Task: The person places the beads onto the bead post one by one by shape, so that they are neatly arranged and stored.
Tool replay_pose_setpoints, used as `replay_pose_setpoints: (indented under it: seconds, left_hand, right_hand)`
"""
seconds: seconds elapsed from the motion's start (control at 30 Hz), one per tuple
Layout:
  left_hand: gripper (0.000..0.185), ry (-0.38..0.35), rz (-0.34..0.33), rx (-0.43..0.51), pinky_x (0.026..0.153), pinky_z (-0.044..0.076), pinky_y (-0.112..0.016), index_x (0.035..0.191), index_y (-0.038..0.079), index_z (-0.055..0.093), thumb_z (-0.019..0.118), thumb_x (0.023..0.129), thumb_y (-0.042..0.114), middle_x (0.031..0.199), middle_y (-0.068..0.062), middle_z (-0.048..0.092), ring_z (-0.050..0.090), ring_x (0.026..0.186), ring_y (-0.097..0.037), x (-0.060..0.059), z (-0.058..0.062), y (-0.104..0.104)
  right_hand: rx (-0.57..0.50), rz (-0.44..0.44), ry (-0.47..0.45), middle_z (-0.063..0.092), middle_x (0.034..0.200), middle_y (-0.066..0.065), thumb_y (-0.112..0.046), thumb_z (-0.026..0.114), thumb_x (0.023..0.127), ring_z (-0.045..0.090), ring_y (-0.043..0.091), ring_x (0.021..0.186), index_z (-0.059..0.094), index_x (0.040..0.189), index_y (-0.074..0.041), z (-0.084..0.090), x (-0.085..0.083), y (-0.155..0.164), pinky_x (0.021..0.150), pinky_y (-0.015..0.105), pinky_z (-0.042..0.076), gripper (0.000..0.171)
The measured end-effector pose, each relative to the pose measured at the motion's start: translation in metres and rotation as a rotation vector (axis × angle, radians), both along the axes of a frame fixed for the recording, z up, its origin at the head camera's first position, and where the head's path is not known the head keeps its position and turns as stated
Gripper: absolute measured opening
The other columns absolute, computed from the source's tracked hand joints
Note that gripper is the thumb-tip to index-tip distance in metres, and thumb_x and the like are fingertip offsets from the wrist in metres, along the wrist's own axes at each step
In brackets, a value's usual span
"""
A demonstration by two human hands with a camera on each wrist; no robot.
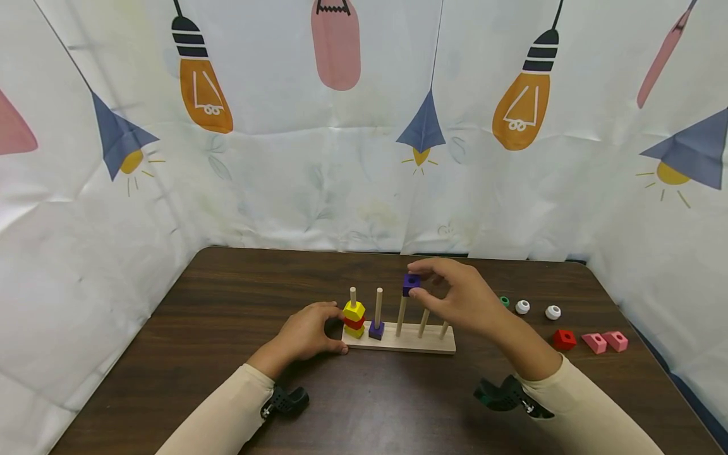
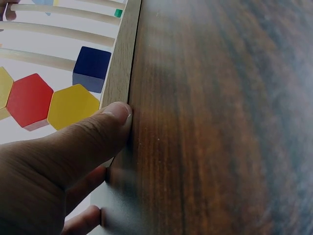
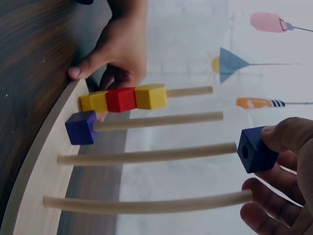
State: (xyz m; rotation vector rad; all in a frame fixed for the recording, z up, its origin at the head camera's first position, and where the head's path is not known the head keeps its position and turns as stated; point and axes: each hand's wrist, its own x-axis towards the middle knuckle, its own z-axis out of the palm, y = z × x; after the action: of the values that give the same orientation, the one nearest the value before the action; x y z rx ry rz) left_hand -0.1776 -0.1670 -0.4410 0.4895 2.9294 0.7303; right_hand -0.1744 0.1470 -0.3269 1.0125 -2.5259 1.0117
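A wooden base (image 1: 432, 344) with five upright pegs stands on the dark table. My left hand (image 1: 335, 328) grips its left end, the thumb (image 2: 98, 137) pressing the front edge of the base (image 2: 124, 63). Yellow, red and yellow hexagon pieces (image 1: 354, 318) sit on the first peg. A blue cube (image 1: 376, 329) lies at the bottom of the second. My right hand (image 1: 421, 283) pinches another blue cube (image 1: 411, 283) at the tip of the third peg (image 1: 401, 316). In the right wrist view this cube (image 3: 255, 149) sits just at the peg's end (image 3: 146, 155).
To the right of the base lie a green ring (image 1: 504, 301), two white rings (image 1: 522, 307) (image 1: 553, 312), a red block (image 1: 564, 339) and two pink blocks (image 1: 594, 342) (image 1: 616, 340). A patterned curtain encloses the table on three sides.
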Motion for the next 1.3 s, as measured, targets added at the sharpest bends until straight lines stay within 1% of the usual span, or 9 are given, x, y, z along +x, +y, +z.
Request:
replay_pose_setpoints:
  seconds: [0.1, 0.23, 0.4, 0.67, 0.77, 0.87, 1.0, 1.17, 1.3]
  left_hand:
    - [0.054, -0.005, 0.001, 0.004, 0.104, 0.045, -0.058, 0.116, 0.021, 0.076, 0.095, 0.070, 0.040, 0.144, -0.013, 0.058, 0.053, 0.134, -0.035, 0.000, 0.000, 0.000]
    - [0.054, -0.006, 0.000, 0.003, 0.104, 0.044, -0.059, 0.117, 0.021, 0.076, 0.095, 0.070, 0.040, 0.145, -0.013, 0.058, 0.053, 0.134, -0.035, 0.000, 0.000, -0.001]
    - [0.053, -0.004, -0.002, 0.006, 0.104, 0.045, -0.059, 0.116, 0.020, 0.076, 0.095, 0.070, 0.040, 0.145, -0.013, 0.058, 0.052, 0.134, -0.035, 0.001, 0.001, -0.001]
    - [0.054, 0.000, -0.006, 0.004, 0.104, 0.045, -0.059, 0.116, 0.019, 0.076, 0.095, 0.070, 0.040, 0.145, -0.013, 0.058, 0.053, 0.134, -0.036, 0.000, 0.001, -0.001]
    - [0.054, -0.004, -0.004, 0.004, 0.105, 0.044, -0.059, 0.116, 0.019, 0.076, 0.095, 0.070, 0.040, 0.144, -0.013, 0.058, 0.053, 0.134, -0.036, 0.000, 0.001, 0.000]
    - [0.054, -0.007, -0.001, 0.004, 0.105, 0.044, -0.059, 0.116, 0.019, 0.076, 0.095, 0.070, 0.040, 0.144, -0.013, 0.058, 0.053, 0.134, -0.035, -0.001, 0.000, 0.000]
    - [0.054, -0.010, 0.000, 0.004, 0.106, 0.044, -0.058, 0.116, 0.020, 0.076, 0.095, 0.070, 0.041, 0.144, -0.012, 0.058, 0.053, 0.134, -0.035, -0.001, 0.000, -0.001]
    - [0.054, -0.009, -0.002, 0.010, 0.105, 0.044, -0.058, 0.116, 0.020, 0.076, 0.095, 0.070, 0.041, 0.145, -0.013, 0.058, 0.053, 0.134, -0.035, -0.001, -0.001, -0.001]
    - [0.053, -0.010, -0.003, 0.013, 0.105, 0.044, -0.059, 0.116, 0.021, 0.076, 0.095, 0.071, 0.041, 0.145, -0.013, 0.058, 0.052, 0.135, -0.035, -0.001, -0.001, -0.001]
  right_hand:
    - [-0.013, 0.016, -0.004, 0.072, 0.110, -0.002, -0.013, 0.083, 0.088, 0.068, 0.016, 0.094, 0.070, 0.125, -0.009, 0.000, 0.000, -0.005, 0.078, 0.035, 0.058, 0.040]
    - [-0.025, 0.042, 0.021, 0.072, 0.112, 0.000, -0.011, 0.082, 0.088, 0.068, 0.017, 0.095, 0.069, 0.125, -0.008, 0.000, -0.001, -0.013, 0.079, 0.036, 0.058, 0.039]
    - [-0.021, 0.033, 0.024, 0.071, 0.112, -0.001, -0.012, 0.082, 0.089, 0.066, 0.016, 0.097, 0.069, 0.126, -0.008, -0.001, -0.001, -0.023, 0.083, 0.037, 0.057, 0.039]
    - [-0.028, -0.001, -0.051, 0.070, 0.111, -0.003, -0.015, 0.081, 0.090, 0.065, 0.014, 0.097, 0.070, 0.125, -0.011, -0.002, 0.001, -0.035, 0.084, 0.035, 0.056, 0.036]
    - [-0.042, 0.003, -0.076, 0.070, 0.112, -0.002, -0.014, 0.081, 0.090, 0.067, 0.017, 0.097, 0.069, 0.125, -0.010, -0.003, 0.001, -0.039, 0.083, 0.036, 0.057, 0.037]
    - [-0.055, 0.011, -0.101, 0.070, 0.112, -0.001, -0.013, 0.080, 0.091, 0.067, 0.021, 0.097, 0.069, 0.125, -0.009, -0.005, 0.000, -0.042, 0.083, 0.040, 0.058, 0.036]
    - [-0.044, 0.000, -0.124, 0.069, 0.113, -0.001, -0.013, 0.080, 0.091, 0.066, 0.019, 0.096, 0.069, 0.125, -0.009, -0.007, -0.001, -0.045, 0.083, 0.042, 0.058, 0.035]
    - [0.003, -0.010, -0.144, 0.069, 0.109, -0.003, -0.014, 0.080, 0.091, 0.065, 0.011, 0.094, 0.068, 0.126, -0.010, -0.009, -0.001, -0.046, 0.082, 0.032, 0.058, 0.037]
    - [0.039, -0.018, -0.149, 0.068, 0.106, -0.005, -0.015, 0.081, 0.090, 0.065, 0.009, 0.093, 0.068, 0.126, -0.012, -0.010, 0.000, -0.047, 0.080, 0.030, 0.057, 0.038]
